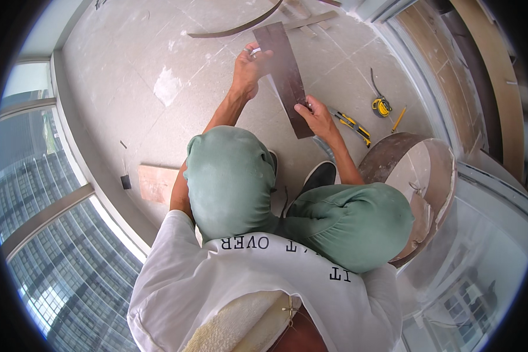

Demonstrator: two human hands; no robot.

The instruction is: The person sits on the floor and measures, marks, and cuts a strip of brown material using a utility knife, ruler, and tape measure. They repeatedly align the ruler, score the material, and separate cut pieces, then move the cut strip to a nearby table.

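Dark brown plank (283, 82) is right between the two hands, looks held up over the tiled floor (217, 76), a bit closer to the floor's door-track edge than its window edge. Long axis slants from far-left to near-right. Left hand (250, 69) has its fingers closed on the left long edge by the far end, so the plank's to its right; right hand (318, 117) is nearer the body, clamped near the close end, plank on its left.
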